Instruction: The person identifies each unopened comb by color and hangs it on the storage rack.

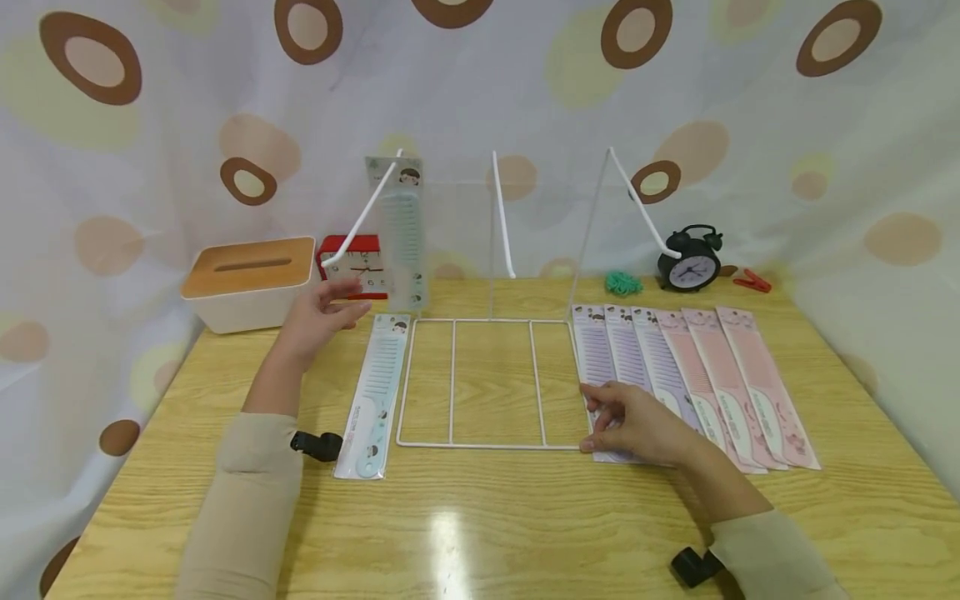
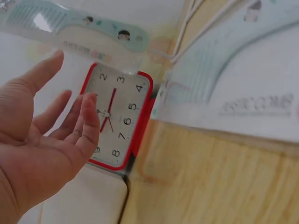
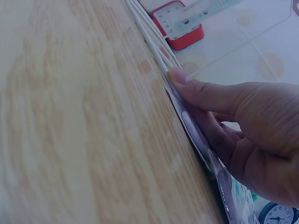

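A white wire rack (image 1: 491,447) with three upper prongs stands on the table. A packaged pale blue comb (image 1: 405,237) hangs upright at its left prong (image 1: 360,212). My left hand (image 1: 315,321) is in the air left of that comb, before the red clock; the left wrist view shows its fingers (image 2: 88,121) loosely bent with nothing held. Another packaged blue comb (image 1: 375,392) lies flat beside the rack's left edge. My right hand (image 1: 637,421) touches the rack's front right corner, its thumb (image 3: 180,77) at the wire. Packaged purple combs (image 1: 596,346) lie partly under that hand.
Packaged pink combs (image 1: 765,387) overlap the purple ones at right. Behind stand a wooden-lidded tissue box (image 1: 251,287), a red square clock (image 1: 352,258) and a black alarm clock (image 1: 690,271). A green bundle (image 1: 622,283) and a red clip (image 1: 752,281) lie at back right.
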`<act>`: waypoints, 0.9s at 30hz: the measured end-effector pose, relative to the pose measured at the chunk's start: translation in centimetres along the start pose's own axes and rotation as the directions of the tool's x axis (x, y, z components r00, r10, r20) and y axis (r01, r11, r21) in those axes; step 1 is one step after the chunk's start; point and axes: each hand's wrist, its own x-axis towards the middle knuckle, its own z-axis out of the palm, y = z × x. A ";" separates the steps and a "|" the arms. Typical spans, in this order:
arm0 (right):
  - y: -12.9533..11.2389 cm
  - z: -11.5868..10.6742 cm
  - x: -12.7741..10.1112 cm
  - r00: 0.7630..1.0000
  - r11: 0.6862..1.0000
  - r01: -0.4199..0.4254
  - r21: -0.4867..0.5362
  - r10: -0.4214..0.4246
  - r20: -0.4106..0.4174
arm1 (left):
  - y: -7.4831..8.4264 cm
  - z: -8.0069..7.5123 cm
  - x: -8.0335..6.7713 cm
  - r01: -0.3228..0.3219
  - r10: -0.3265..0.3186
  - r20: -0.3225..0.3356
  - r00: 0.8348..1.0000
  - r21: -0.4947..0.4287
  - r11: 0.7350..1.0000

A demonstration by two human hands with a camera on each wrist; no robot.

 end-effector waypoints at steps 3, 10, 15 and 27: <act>-0.1 -0.1 0.1 1.000 1.000 0.000 0.007 0.000 0.001 | -1.8 -0.3 0.1 0.019 -0.027 0.121 0.992 0.068 0.998; -0.1 -0.1 0.3 1.000 1.000 0.001 0.026 -0.002 0.010 | -4.3 -0.5 0.7 0.011 -0.058 0.334 0.941 0.142 0.990; -0.2 0.1 0.4 1.000 0.999 0.004 0.053 -0.005 0.015 | -5.0 -0.9 1.0 -0.014 -0.050 0.281 0.958 0.223 0.975; -0.2 0.1 0.1 1.000 0.999 -0.029 0.016 0.029 0.000 | -4.7 -0.4 1.3 -0.048 -0.041 0.260 0.965 0.328 0.944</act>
